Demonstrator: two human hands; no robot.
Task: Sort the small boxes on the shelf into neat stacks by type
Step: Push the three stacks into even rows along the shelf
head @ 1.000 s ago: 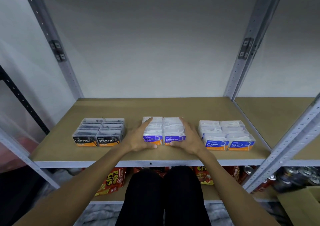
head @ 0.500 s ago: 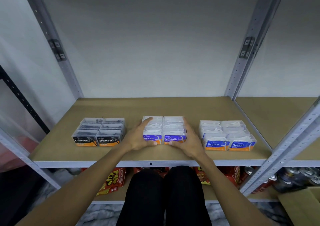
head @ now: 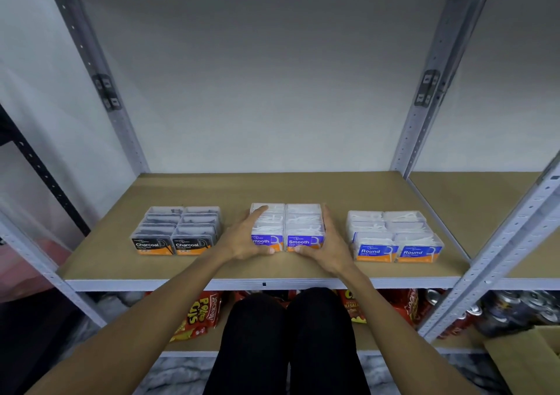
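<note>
Three groups of small clear boxes stand in a row on the brown shelf board [head: 291, 188]. Black-and-orange "Charcoal" boxes [head: 177, 231] are at the left, purple "Smooth" boxes [head: 300, 228] in the middle, blue "Round" boxes [head: 394, 235] at the right. My left hand [head: 247, 237] presses flat against the left side of the Smooth group, thumb at its front. Against the right side of that group lies my right hand [head: 328, 241], thumb at the front. Both hands clasp the group between them.
Grey metal uprights [head: 424, 91] frame the bay, and another shelf bay lies to the right. Below the shelf edge [head: 263, 284] are snack bags [head: 198, 316] and cans [head: 515, 306]. A cardboard box [head: 527, 361] sits at the lower right. My dark-clad knees are under the shelf.
Both hands stay clasped on the Smooth boxes. The group has shifted very slightly; nothing else moved.
</note>
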